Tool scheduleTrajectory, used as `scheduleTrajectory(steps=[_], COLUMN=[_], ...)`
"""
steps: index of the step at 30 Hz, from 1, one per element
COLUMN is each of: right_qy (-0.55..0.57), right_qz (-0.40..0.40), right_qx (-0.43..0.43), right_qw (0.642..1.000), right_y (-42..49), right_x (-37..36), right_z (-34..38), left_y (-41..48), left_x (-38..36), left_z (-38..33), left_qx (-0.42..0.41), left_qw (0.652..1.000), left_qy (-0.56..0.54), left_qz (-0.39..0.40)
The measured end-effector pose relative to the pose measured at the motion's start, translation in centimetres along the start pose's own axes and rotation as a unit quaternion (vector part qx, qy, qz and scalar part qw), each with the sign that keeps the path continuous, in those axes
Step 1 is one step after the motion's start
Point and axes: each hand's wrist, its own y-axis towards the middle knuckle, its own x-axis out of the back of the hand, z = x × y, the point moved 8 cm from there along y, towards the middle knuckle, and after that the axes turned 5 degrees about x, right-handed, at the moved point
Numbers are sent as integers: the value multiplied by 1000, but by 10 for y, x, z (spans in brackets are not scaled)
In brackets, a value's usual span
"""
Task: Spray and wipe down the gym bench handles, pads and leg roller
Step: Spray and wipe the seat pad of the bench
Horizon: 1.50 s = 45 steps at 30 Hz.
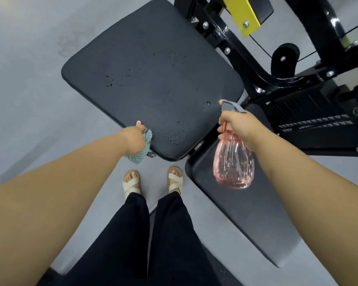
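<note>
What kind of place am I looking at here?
Most likely a gym: a wide dark padded bench pad, a black bolted steel machine frame, and what looks like a weight stack beside it.

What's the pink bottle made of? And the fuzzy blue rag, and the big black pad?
The spray bottle looks like clear pink plastic; you see through it. The cloth is probably microfibre: nubby teal surface. The pad seems matte vinyl or leather-like; droplets bead on it.
</note>
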Motion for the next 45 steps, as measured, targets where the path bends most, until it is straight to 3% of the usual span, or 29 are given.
scheduleTrajectory(steps=[6,12,16,23,40,45], right_qy=[10,-16,-66,-74,-161,-85], right_qz=[-18,77,150,202,201,152], right_qx=[7,3,14,23,100,74], right_qw=[1000,997,986,976,961,982], right_y=[17,9,4,9,94,131], right_x=[-6,-76,-134,-172,-168,-124], right_z=[28,41,49,67,195,202], left_y=[1,1,1,11,41,51], left_x=[0,-3,0,20,73,89], left_z=[5,7,24,59,71,65], left_qx=[5,-5,-11,20,121,132], left_qw=[999,996,985,980,935,935], left_qy=[-42,-85,-172,-179,-317,-315], left_qz=[8,18,-18,-80,-100,-94])
